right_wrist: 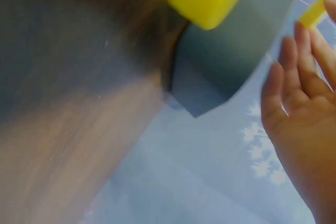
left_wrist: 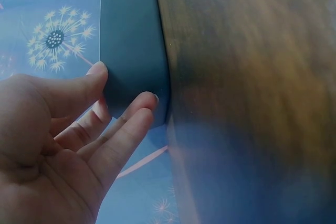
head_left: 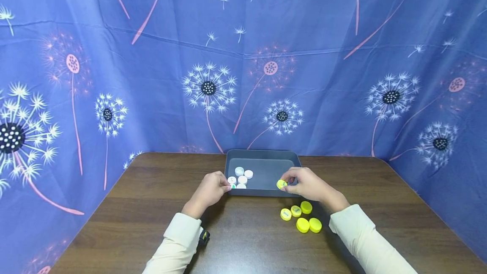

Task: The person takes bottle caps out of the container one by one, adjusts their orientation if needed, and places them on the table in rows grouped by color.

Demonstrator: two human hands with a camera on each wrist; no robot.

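A dark grey tray point(head_left: 262, 192) stands at the back of the table. Its near left corner is pinched by my left hand point(head_left: 210, 188); in the left wrist view the thumb is at the rim of the tray point(left_wrist: 134, 40) and other fingers lie against its outer wall. White bottle caps point(head_left: 242, 179) sit in the tray's left part, one with a green mark. Over the tray's right front part, my right hand point(head_left: 309, 184) pinches a yellow bottle cap point(head_left: 281, 184) between thumb and fingers. The same yellow cap point(right_wrist: 313, 14) shows at the fingertips in the right wrist view.
Several yellow caps point(head_left: 302, 225) lie on the brown wooden table point(head_left: 243, 240) in front of the tray, below my right hand. A blue dandelion-print cloth point(head_left: 327, 96) hangs behind the table and along both sides. A dark band point(head_left: 204, 237) is at the left wrist.
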